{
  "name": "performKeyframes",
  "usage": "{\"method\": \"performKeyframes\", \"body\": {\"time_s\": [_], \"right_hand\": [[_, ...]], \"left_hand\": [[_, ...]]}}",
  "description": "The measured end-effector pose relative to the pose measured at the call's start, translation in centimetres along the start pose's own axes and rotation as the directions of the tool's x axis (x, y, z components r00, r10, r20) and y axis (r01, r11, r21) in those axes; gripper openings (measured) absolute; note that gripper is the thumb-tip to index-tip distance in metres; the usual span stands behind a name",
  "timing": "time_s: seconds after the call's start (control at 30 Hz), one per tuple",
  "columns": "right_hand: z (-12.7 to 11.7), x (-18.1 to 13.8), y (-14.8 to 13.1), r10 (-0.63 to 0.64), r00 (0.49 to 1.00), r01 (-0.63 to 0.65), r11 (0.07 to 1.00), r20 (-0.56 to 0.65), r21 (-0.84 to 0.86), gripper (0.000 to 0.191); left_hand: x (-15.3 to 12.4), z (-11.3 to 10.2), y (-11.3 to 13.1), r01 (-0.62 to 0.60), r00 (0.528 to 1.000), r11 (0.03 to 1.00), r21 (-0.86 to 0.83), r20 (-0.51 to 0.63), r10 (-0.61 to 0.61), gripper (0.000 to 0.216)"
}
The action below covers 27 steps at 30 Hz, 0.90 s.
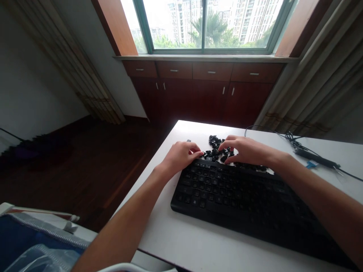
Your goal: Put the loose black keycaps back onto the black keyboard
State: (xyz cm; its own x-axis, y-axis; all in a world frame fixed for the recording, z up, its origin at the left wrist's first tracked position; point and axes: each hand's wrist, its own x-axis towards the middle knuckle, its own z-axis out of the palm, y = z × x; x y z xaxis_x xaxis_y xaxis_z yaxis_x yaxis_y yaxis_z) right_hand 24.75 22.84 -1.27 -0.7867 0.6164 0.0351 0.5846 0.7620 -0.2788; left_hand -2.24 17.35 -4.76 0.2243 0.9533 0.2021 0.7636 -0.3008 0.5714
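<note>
A black keyboard lies aslant on the white table, with keys in place at its left end. Behind its far edge is a heap of loose black keycaps. My left hand rests by the keyboard's far left corner, thumb and fingers drawn together at the heap's left side; whatever they hold is too small to make out. Over the heap, my right hand reaches down with thumb and fingers apart, its fingertips touching the keycaps. My right forearm covers part of the keyboard's right side.
On the table's right lie a black cable, a dark rod-shaped tool and a small blue brush-like piece. The white table has its left edge beside my left forearm. A blue bag sits at lower left.
</note>
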Motion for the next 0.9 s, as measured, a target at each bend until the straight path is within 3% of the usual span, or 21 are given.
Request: {"method": "performKeyframes", "body": {"time_s": [0.23, 0.43, 0.67, 0.9], "right_hand": [[-1.0, 0.9, 0.3, -0.029, 0.996, 0.029, 1.0, 0.089, 0.005, 0.043], [-1.7, -0.2, 1.5, -0.016, 0.993, 0.02, 0.999, 0.118, -0.036, 0.064], [-0.5, 0.3, 1.4, -0.094, 0.993, 0.098, 0.994, 0.073, -0.045, 0.053], [0.4, 1.1, 0.4, -0.063, 0.996, 0.064, 0.998, 0.059, -0.008, 0.05]], "left_hand": [[-0.1, 0.1, -0.2, 0.019, 1.0, 0.999, -0.038, 0.017, -0.019, 0.026], [-0.1, 0.0, 0.2, 0.021, 0.999, 1.0, 0.018, 0.025, -0.021, 0.029], [-0.1, 0.3, 0.2, 0.008, 0.999, 1.0, -0.011, 0.033, -0.008, 0.032], [-0.1, 0.6, 0.3, 0.0, 0.999, 1.0, -0.025, 0.032, 0.0, 0.035]]}}
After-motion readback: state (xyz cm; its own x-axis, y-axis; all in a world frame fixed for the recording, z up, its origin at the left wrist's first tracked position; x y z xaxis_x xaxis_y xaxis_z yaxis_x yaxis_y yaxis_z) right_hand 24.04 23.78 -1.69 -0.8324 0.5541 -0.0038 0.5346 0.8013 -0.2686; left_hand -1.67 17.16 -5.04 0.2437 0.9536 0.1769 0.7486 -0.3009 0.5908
